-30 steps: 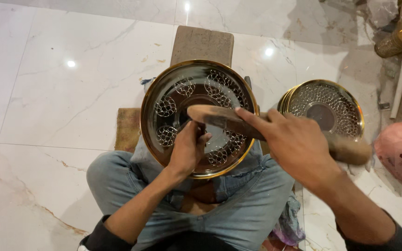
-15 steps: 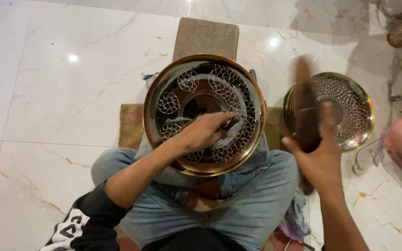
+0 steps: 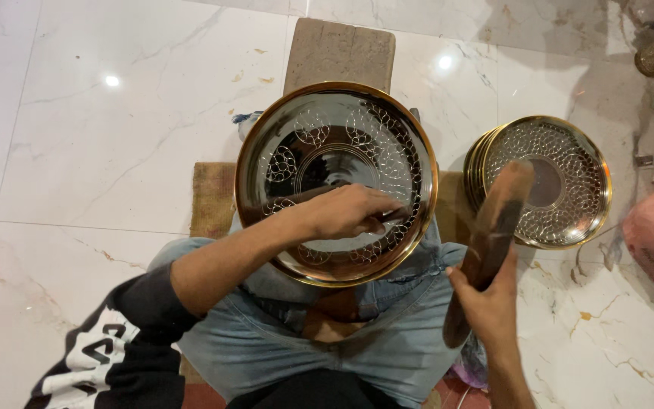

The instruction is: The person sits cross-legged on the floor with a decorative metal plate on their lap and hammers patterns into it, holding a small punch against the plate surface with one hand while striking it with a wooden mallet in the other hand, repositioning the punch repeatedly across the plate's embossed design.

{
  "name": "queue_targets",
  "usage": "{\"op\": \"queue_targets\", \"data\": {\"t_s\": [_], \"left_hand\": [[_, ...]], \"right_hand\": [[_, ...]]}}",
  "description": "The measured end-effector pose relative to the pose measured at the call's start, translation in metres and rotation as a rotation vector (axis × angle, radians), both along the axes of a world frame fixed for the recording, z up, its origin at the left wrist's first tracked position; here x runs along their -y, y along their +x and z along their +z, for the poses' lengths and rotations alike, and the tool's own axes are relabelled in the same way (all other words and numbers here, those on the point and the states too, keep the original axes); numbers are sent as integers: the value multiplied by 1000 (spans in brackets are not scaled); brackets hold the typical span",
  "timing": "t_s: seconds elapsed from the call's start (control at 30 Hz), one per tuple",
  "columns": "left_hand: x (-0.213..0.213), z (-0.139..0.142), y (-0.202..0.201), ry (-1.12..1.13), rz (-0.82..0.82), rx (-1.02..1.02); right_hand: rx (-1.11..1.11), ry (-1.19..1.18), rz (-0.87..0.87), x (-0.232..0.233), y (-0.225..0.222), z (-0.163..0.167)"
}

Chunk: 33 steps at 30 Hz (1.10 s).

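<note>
Left hand [image 3: 350, 212] on brass plate [image 3: 285, 121], right hand [image 3: 490, 307] gripping wooden mallet [image 3: 497, 220]

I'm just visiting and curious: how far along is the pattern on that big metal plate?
Done: engraved circle clusters cover the upper and right band of the large plate. In hand: the left hand holds a small tool against its lower right, and the right hand holds a wooden mallet raised beside it. Left: the lower-left band looks plain. A fully patterned stack of plates sits alongside.
</note>
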<state>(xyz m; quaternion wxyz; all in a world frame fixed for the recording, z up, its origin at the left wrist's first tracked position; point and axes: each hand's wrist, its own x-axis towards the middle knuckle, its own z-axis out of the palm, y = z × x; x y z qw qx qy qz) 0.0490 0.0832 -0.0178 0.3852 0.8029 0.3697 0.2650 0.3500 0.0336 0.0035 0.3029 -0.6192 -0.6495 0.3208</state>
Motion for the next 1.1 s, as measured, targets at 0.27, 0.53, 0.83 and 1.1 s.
{"op": "queue_targets", "data": {"t_s": [0.27, 0.53, 0.83, 1.1], "left_hand": [[-21, 2, 9, 35, -342, -81], [-23, 5, 10, -3, -445, -100], [1, 1, -7, 129, -113, 71], [36, -3, -8, -44, 387, 57]], "right_hand": [[116, -277, -214, 66, -1, -34], [69, -219, -335, 96, -4, -63], [173, -180, -94, 33, -3, -11], [638, 20, 375, -51, -35, 93]]}}
